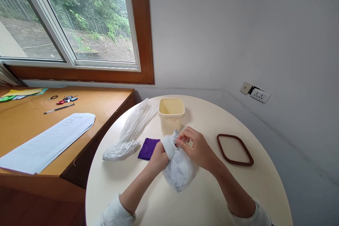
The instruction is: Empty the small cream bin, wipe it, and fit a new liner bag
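A crumpled white plastic bag [182, 171] is gathered up above the near-middle of the table, its lower part hanging puffed out. My left hand [159, 157] grips it from the left, with most of the fingers hidden by the bunched rim. From the other side, my right hand [194, 146] pinches the bag's upper edge between thumb and fingers. Just beyond both hands stands a cream plastic bin [171, 122], upright and without a liner over its rim. A folded purple cloth [148, 149] lies beside my left hand.
A long white plastic bag [135, 123] stretches along the left of the round table [212, 197]. On the right lies a brown rounded-square frame [249, 159]. The wooden desk [111, 102] at left holds papers [50, 143], a pen [58, 108] and keys [67, 99].
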Demonstrator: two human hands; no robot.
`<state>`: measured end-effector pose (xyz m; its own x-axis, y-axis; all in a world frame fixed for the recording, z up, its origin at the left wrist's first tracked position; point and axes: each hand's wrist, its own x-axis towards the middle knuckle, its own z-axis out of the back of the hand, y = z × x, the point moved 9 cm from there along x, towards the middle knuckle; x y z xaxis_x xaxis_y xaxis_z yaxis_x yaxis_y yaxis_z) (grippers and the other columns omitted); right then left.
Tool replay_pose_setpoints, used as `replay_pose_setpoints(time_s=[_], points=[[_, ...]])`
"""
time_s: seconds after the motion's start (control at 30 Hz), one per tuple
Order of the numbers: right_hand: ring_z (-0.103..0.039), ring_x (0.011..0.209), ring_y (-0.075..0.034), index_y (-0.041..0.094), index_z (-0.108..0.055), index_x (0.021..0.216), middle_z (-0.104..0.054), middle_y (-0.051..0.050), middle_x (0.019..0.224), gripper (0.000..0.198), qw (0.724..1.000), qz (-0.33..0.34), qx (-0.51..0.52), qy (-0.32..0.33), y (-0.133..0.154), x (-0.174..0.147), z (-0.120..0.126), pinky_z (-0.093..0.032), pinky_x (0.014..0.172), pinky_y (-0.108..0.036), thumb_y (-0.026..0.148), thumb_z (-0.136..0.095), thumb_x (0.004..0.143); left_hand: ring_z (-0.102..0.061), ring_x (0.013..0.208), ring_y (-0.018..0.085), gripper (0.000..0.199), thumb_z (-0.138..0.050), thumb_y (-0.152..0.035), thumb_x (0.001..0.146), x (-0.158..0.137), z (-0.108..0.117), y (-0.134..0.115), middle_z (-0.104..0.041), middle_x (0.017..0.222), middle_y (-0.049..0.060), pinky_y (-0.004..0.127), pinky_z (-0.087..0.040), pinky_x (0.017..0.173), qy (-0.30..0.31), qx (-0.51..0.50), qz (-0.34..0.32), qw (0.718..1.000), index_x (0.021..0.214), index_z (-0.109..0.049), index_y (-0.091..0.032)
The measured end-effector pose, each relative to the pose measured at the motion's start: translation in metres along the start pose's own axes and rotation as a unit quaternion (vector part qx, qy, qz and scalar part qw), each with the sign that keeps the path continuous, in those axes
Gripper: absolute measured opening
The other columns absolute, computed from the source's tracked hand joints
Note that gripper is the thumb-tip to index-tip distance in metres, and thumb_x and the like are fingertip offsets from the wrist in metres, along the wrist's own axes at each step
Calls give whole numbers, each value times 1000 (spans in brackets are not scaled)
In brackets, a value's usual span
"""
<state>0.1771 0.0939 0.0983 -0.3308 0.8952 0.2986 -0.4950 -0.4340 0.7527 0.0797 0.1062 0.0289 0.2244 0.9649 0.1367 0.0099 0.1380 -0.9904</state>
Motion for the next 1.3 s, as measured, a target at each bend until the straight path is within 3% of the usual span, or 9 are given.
replay_pose_setpoints(time_s=[0.27,0.4,0.53,0.8,0.97,1.1,1.23,1.3], points=[[-50,77,-18,22,-47,76,-56,1,80,27,983,5,-184,-24,8,-6,-26,-32,72,-34,41,-65,70,-52,72,13,11,-54,-9,68,-9,8,-6,-52,79,-1,23,-42,64,-75,97,-74,990,76,-52,-16],[-51,78,-17,22,-47,79,-57,1,80,17,979,-4,-203,-28,3,-6,-27,-30,72,-33,28,-60,71,-54,78,15,19,-51,-5,67,-11,8,-12,-52,89,2,24,-42,65,-78,137,-90,983,80,-59,-16],[-52,75,-16,21,-49,78,-59,1,77,13,975,-23,-218,-43,-3,-6,-19,-29,72,-33,17,-54,67,-53,80,16,19,-49,-3,66,-11,5,-13,-51,89,4,22,-40,60,-67,167,-98,979,71,-62,-16],[-53,74,-16,21,-54,75,-63,1,77,9,979,-45,-198,-29,-15,0,-1,-30,72,-32,17,-47,72,-49,94,20,7,-60,-17,75,-14,9,-25,-47,98,6,31,-41,85,-80,149,-171,971,68,-63,-18],[-53,73,-14,22,-56,77,-62,2,81,10,990,-67,-121,4,-37,8,1,-36,69,-28,20,-47,73,-48,102,23,11,-66,-27,73,-10,7,-19,-43,114,10,33,-41,87,-10,-24,-121,992,72,-66,-16],[-54,79,-15,23,-57,85,-61,1,87,13,992,-76,-95,40,-43,8,-9,-39,73,-31,22,-50,74,-49,105,25,16,-67,-31,72,-5,5,-12,-47,119,9,32,-42,85,30,-149,-59,987,78,-69,-17],[-49,102,-17,25,-49,113,-54,-2,113,45,999,-11,-16,45,-22,5,-9,-36,90,-35,13,-51,71,-56,86,19,24,-61,-36,77,-4,3,-5,-60,100,7,27,-43,73,39,-148,-3,988,89,-67,-16],[-46,108,-17,27,-46,120,-51,-3,118,51,996,30,42,66,-10,4,-9,-35,93,-35,13,-53,71,-56,77,17,28,-59,-40,78,-4,3,-2,-63,88,5,25,-42,66,32,-132,11,991,91,-66,-15]])
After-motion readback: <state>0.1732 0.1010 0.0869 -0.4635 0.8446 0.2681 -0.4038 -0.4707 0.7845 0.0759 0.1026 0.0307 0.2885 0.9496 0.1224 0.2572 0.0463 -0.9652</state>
